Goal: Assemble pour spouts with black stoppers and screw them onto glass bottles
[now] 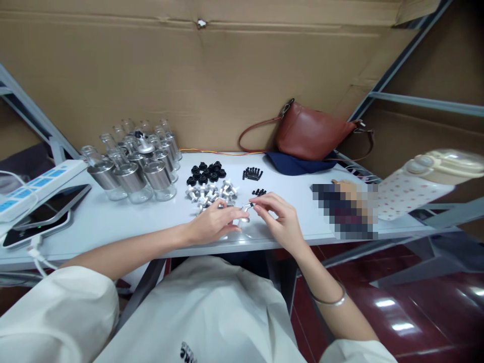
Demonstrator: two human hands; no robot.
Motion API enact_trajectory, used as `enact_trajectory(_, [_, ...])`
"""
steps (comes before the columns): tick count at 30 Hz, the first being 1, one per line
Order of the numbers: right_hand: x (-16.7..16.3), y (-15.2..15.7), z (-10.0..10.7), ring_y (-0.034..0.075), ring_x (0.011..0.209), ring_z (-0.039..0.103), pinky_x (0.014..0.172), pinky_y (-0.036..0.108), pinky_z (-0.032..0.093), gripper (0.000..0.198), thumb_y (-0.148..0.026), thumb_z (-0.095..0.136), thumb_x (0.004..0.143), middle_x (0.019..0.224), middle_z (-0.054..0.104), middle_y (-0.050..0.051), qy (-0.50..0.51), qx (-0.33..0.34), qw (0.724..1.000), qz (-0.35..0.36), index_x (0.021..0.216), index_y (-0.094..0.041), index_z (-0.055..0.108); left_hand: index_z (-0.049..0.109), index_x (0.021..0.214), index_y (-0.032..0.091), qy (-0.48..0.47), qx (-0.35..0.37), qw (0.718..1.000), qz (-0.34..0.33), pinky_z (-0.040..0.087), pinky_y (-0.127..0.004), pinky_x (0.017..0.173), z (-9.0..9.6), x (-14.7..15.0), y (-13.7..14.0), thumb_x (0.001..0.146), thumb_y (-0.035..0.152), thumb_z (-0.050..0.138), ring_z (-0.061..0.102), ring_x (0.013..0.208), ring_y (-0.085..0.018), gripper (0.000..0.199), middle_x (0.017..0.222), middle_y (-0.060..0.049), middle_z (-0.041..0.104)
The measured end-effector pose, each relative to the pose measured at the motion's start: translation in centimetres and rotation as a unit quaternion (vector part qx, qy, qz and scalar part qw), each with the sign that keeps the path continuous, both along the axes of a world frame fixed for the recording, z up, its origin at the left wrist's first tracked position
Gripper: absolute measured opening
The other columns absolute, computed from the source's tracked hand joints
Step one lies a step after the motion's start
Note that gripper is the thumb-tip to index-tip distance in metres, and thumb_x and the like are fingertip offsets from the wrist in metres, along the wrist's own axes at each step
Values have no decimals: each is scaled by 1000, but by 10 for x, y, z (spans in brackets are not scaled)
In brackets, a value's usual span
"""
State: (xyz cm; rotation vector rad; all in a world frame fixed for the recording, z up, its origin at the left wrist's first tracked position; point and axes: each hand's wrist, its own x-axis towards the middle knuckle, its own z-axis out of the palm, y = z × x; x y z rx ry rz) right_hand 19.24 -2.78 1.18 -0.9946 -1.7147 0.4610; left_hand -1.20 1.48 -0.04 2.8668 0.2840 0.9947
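Pale grey tabletop (pixel 162 214), its front edge running the full width close to the person's body, its rear edge bounded by a cardboard panel (pixel 227 75). Clock directions centre on the piece between the hands; twelve points away from the person. At nine o'clock, a white power strip (pixel 41 189) and dark flat devices (pixel 53 209) occupy the left end. At ten, transparent glass bottles (pixel 132 179) with brushed-metal sleeves stand closely grouped, a silver spout (pixel 144 145) with a black top among them; their contents cannot be made out. Surface shows between bottles and loose parts, and along the front edge, where the left forearm crosses. Between ten and eleven, black stoppers (pixel 205 173) adjoin loose silver fittings (pixel 212 194). At centre, just inside the front edge, the left hand (pixel 215 221) grips a silver piece (pixel 245 220) between thumb and fingers. Slim black tubes (pixel 252 174) lie at twelve, shorter black bits (pixel 259 192) at one. The right hand (pixel 278 217) pinches the piece's black tip (pixel 251 204). Between one and two, a brown bag (pixel 310 131), contents hidden, rests on navy fabric (pixel 291 165). Towards three, a pixelated patch (pixel 346 212) precedes a dotted, opaque tumbler (pixel 412 191) with a cream lid.
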Motion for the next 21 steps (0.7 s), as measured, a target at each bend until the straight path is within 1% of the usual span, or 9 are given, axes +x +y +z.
enact_trajectory(2, [1, 0, 1, 19, 77, 59, 65, 31, 47, 13, -25, 56, 89, 84, 64, 6, -31, 35, 999, 0, 90, -22, 68, 43, 121, 19, 10, -4, 1000, 1, 41, -33, 85, -1, 0, 0, 96, 26, 44, 65, 92, -16, 26, 108, -8, 69])
enact_trajectory(5, [2, 0, 1, 19, 77, 60, 68, 32, 47, 13, -21, 54, 89, 83, 65, 6, -52, 71, 996, 3, 89, -22, 67, 45, 118, 19, 18, 1, 1000, -4, 41, -33, 84, -1, 0, 0, 96, 26, 43, 66, 90, -16, 23, 103, -7, 70])
enact_trajectory(7, [1, 0, 1, 19, 75, 59, 68, 32, 47, 13, -21, 53, 90, 83, 64, 6, -59, 74, 996, 4, 89, -22, 66, 46, 116, 18, 24, -1, 1000, -5, 41, -33, 85, -1, 0, 0, 97, 26, 41, 66, 89, -15, 22, 101, -7, 70])
enact_trajectory(8, [1, 0, 1, 19, 75, 58, 68, 32, 47, 13, -22, 52, 90, 83, 63, 6, -58, 65, 996, 4, 89, -21, 66, 47, 116, 18, 30, -5, 1000, -3, 41, -33, 85, -1, 0, 0, 97, 26, 41, 66, 89, -15, 21, 101, -7, 70])
enact_trajectory(10, [0, 0, 1, 18, 72, 56, 65, 31, 45, 13, -27, 54, 89, 80, 61, 5, -49, 26, 998, 9, 91, -21, 65, 48, 116, 19, 44, -13, 999, 2, 41, -33, 85, -2, 0, 0, 97, 27, 42, 66, 89, -15, 22, 102, -7, 70])
enact_trajectory(13, [-3, 1, -1, 16, 65, 52, 58, 29, 41, 19, -35, 58, 85, 73, 57, 2, -24, -68, 997, 36, 94, -20, 66, 49, 118, 19, 54, -9, 998, 9, 41, -34, 85, -4, 0, 2, 95, 26, 45, 65, 89, -16, 24, 103, -7, 70])
enact_trajectory(16, [-6, 3, -3, 15, 62, 48, 58, 28, 38, 23, -39, 60, 83, 67, 53, 0, 27, -140, 988, 54, 89, -19, 68, 47, 119, 18, 48, 11, 999, 11, 41, -34, 85, -6, 0, 3, 95, 26, 45, 65, 89, -17, 26, 104, -7, 69])
enact_trajectory(18, [-7, 5, -5, 14, 61, 47, 58, 28, 37, 24, -41, 61, 80, 65, 52, -1, 73, -174, 980, 64, 86, -19, 67, 43, 122, 18, 42, 24, 999, 9, 41, -34, 85, -6, 1, 2, 96, 28, 43, 65, 86, -17, 28, 105, -8, 69])
enact_trajectory(21, [-7, 10, -9, 13, 57, 45, 57, 27, 35, 27, -44, 64, 77, 61, 52, -2, 133, -224, 961, 93, 85, -18, 65, 32, 131, 18, 38, 0, 999, 36, 42, -35, 85, -4, 0, 0, 95, 33, 45, 65, 77, -16, 41, 100, -6, 69])
